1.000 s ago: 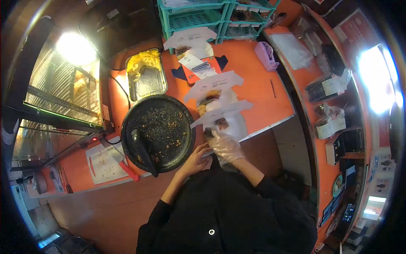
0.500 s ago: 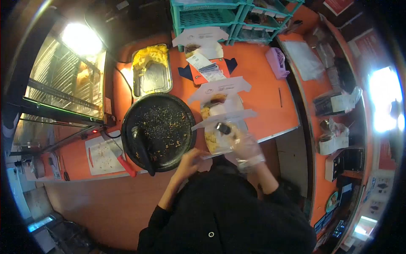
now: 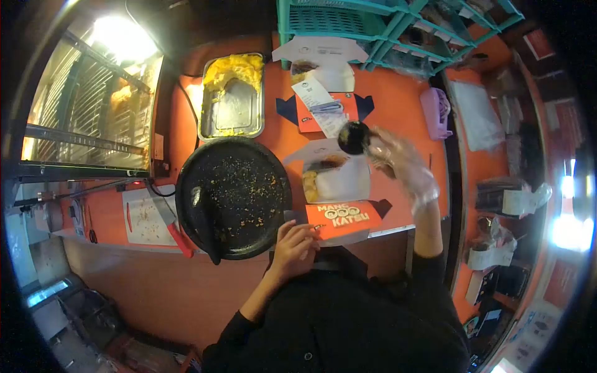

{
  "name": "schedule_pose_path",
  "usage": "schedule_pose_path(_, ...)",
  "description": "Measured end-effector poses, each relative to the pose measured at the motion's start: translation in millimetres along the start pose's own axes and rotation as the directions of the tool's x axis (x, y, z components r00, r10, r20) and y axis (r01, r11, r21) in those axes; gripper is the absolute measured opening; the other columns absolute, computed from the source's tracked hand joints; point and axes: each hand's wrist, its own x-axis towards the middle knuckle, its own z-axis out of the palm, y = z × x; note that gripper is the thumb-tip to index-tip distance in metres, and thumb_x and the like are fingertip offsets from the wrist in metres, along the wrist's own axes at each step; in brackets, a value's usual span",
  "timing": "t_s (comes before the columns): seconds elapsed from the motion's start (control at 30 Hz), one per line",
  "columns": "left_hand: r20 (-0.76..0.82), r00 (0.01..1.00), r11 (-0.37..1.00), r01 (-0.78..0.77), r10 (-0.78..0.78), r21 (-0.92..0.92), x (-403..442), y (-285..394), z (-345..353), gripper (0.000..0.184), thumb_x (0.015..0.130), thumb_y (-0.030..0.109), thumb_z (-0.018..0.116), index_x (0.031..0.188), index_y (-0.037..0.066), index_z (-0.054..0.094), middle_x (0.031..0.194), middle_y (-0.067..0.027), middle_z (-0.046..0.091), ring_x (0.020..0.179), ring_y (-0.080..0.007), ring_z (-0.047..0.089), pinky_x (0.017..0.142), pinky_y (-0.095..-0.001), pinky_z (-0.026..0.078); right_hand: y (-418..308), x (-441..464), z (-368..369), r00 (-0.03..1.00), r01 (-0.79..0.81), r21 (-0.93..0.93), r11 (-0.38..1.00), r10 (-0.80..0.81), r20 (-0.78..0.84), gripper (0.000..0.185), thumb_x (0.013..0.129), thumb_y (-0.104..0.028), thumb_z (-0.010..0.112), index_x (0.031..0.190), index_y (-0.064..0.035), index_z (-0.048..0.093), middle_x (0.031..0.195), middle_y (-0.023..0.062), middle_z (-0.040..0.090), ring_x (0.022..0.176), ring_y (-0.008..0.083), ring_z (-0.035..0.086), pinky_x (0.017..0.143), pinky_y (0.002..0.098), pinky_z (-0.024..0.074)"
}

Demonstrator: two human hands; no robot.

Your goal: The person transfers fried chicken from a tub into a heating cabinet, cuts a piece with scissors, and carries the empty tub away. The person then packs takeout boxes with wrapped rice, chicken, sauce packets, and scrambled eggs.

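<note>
My right hand (image 3: 401, 165), in a clear plastic glove, holds a small round black cup (image 3: 354, 137) over the back of an open takeaway box (image 3: 341, 186). That box has a brown topping and yellow food along its left side. In front of it is a takeaway box with its orange lid folded over (image 3: 347, 221), printed with white lettering. At that box's front left corner is my bare left hand (image 3: 293, 250), fingers bent and closed against the edge. The far side of its grip is hidden.
A black stone mortar (image 3: 273, 230) with crumbs and a dark pestle (image 3: 202, 224) stands left. Behind it is a metal tray (image 3: 202, 124) of yellow food. A red-handled knife (image 3: 180, 241) lies by a cutting board (image 3: 146, 230). Further boxes and teal racks (image 3: 336, 23) stand behind.
The nearest box's lid has come down over its food. My right hand has lifted the black cup away, back and right. My left hand has moved right to the box corner.
</note>
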Motion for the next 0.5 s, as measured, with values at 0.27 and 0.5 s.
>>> schedule_pose_path(0.27,-0.380,0.880,0.956,0.289,-0.285,-0.047,-7,14,1,0.017,0.067,-0.005,0.063,0.077,0.009,0.064,0.090,-0.0101,0.056,0.090,-0.0267,0.059,0.080,-0.0379,0.047,-26,167,147,0.580,0.743,-0.662,-0.102,-0.395,0.712,0.028,0.080,-0.027,0.061,0.101,-0.0078,0.064,0.088,0.0122,0.067,0.081,0.0281,0.065,0.072,0.0362,0.0513)
schedule_pose_path(0.5,-0.055,0.830,0.826,0.544,-0.556,-0.146,-36,16,12,0.013,0.077,0.006,0.062,0.089,0.004,0.058,0.086,-0.0113,0.056,0.080,-0.0275,0.060,0.067,-0.0366,0.048,-14,184,221,0.664,0.684,-0.694,-0.223,-0.202,0.720,0.020,0.079,-0.026,0.060,0.092,-0.0103,0.065,0.078,0.0097,0.066,0.076,0.0292,0.065,0.063,0.0385,0.0511)
